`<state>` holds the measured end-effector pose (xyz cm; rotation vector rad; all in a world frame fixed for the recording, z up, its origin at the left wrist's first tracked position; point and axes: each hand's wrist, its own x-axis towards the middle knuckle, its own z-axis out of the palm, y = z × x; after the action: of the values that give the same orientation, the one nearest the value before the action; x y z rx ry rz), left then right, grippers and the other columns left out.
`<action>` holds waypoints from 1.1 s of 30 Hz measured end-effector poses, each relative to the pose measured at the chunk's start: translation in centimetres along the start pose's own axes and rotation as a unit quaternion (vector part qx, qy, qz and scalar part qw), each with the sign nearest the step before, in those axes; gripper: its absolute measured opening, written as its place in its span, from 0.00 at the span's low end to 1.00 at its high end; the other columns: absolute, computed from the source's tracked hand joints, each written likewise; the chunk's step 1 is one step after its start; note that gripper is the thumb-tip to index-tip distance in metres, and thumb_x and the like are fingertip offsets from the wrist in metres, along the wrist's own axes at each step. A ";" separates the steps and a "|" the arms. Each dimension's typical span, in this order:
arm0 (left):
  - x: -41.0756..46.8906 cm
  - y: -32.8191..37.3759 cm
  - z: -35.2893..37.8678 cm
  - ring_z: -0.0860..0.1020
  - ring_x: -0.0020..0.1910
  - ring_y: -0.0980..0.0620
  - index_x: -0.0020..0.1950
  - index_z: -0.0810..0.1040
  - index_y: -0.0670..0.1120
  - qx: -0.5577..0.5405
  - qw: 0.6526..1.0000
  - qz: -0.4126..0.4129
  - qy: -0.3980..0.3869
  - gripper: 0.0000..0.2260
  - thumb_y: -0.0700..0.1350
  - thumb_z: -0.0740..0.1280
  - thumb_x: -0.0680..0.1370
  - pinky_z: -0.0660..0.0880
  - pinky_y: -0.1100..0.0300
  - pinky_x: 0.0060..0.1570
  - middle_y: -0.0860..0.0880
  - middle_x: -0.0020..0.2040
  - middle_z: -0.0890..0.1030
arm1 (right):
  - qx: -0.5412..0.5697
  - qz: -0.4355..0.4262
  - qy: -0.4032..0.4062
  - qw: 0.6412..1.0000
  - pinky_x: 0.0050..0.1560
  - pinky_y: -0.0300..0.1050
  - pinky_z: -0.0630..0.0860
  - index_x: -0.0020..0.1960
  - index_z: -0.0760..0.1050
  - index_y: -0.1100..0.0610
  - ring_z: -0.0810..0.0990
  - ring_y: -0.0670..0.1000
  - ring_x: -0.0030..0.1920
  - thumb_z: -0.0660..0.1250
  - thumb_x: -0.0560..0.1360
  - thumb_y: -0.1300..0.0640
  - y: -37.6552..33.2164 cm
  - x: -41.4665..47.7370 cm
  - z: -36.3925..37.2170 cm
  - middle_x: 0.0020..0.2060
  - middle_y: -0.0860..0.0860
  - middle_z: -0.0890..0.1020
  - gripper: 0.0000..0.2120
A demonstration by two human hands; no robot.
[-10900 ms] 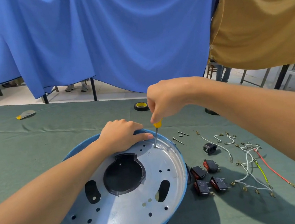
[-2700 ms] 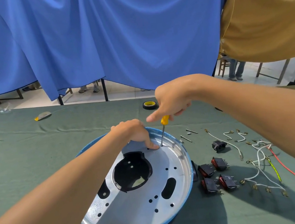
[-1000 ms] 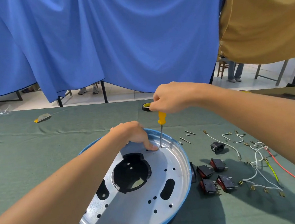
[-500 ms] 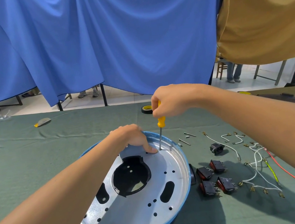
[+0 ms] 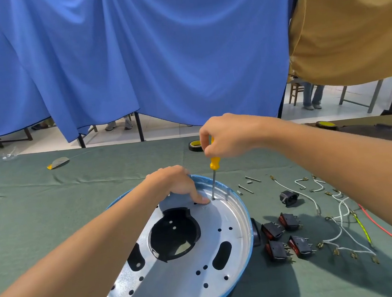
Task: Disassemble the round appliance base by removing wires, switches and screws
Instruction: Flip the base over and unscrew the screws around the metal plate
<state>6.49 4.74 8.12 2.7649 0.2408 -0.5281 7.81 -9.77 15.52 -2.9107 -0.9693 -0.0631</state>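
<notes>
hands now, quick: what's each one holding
left hand: braces the round base, one fingertip pressing the plate; grip cannot be told
right hand: fingers pinch the yellow screwdriver, tip on the base
</notes>
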 end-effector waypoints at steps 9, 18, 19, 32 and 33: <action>0.0 0.0 0.0 0.73 0.60 0.42 0.66 0.71 0.47 -0.015 1.000 0.006 -0.006 0.32 0.59 0.75 0.67 0.73 0.47 0.61 0.47 0.60 0.74 | -0.011 -0.006 -0.035 0.999 0.34 0.46 0.71 0.50 0.79 0.59 0.77 0.55 0.40 0.63 0.76 0.49 -0.1 0.0 -0.2 0.43 0.56 0.81 0.14; 0.0 -0.1 0.1 0.72 0.62 0.41 0.68 0.70 0.48 -0.018 1.000 0.000 0.001 0.35 0.60 0.76 0.66 0.71 0.46 0.63 0.47 0.63 0.73 | -0.013 -0.010 -0.037 0.999 0.32 0.42 0.70 0.47 0.79 0.53 0.79 0.54 0.42 0.66 0.75 0.48 -0.4 0.2 -0.5 0.40 0.50 0.80 0.09; 0.1 -0.1 0.1 0.72 0.62 0.41 0.68 0.69 0.48 -0.017 1.000 0.001 0.001 0.35 0.60 0.76 0.66 0.71 0.46 0.63 0.47 0.64 0.73 | -0.020 -0.009 -0.044 0.999 0.33 0.44 0.70 0.45 0.79 0.55 0.79 0.54 0.41 0.64 0.76 0.44 -0.5 0.4 -0.5 0.39 0.51 0.80 0.14; 0.3 -0.3 0.2 0.71 0.62 0.42 0.66 0.71 0.49 -0.019 1.000 0.003 0.012 0.34 0.61 0.76 0.65 0.70 0.46 0.63 0.47 0.63 0.73 | -0.014 -0.002 -0.005 1.000 0.29 0.42 0.64 0.41 0.78 0.59 0.71 0.53 0.34 0.63 0.77 0.46 -0.4 0.4 -0.2 0.32 0.53 0.76 0.17; 0.3 -0.3 0.2 0.71 0.62 0.42 0.66 0.72 0.49 -0.020 1.000 0.003 0.012 0.34 0.61 0.76 0.65 0.70 0.46 0.63 0.47 0.63 0.74 | -0.008 -0.009 -0.017 1.000 0.30 0.42 0.67 0.45 0.80 0.57 0.74 0.53 0.36 0.65 0.76 0.49 -0.4 0.4 -0.3 0.37 0.54 0.79 0.12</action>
<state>6.66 4.98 7.71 2.7343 0.2451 -0.4826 7.90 -9.24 15.86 -2.9272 -1.0061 -0.0231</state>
